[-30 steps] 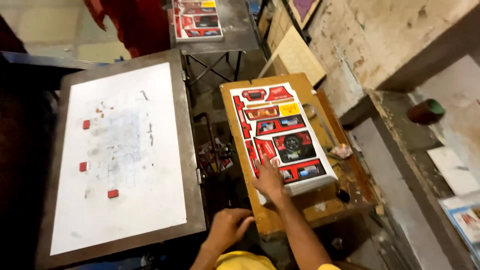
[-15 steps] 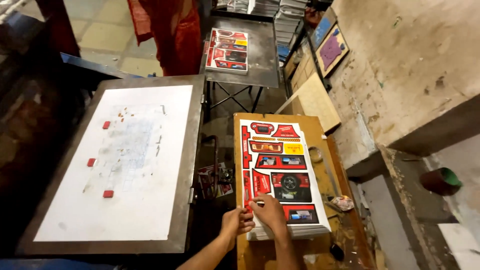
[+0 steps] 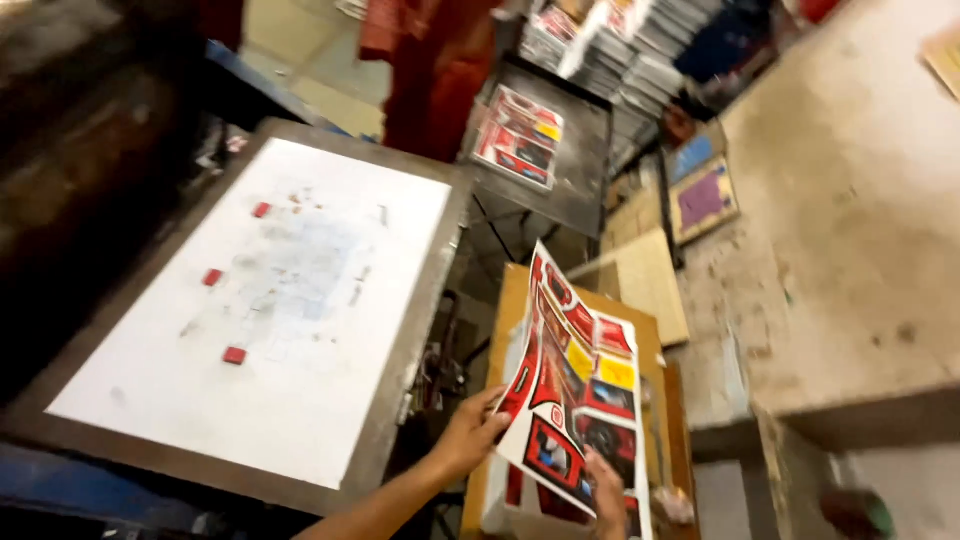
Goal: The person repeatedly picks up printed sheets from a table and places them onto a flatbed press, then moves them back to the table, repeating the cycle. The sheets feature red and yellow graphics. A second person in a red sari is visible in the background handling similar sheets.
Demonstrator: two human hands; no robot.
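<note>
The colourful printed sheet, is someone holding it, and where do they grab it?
Yes. Both hands hold the printed sheet lifted off the stack. The left hand grips its left edge, and the right hand holds its bottom edge.

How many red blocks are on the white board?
3. One red block near the far edge, one in the middle, one nearest, all along the left of the white board.

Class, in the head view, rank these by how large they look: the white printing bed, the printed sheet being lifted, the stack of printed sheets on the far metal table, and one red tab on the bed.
1. White printing bed
2. Printed sheet being lifted, though it is nearer the camera
3. Stack of printed sheets, farther away
4. Red tab
</note>
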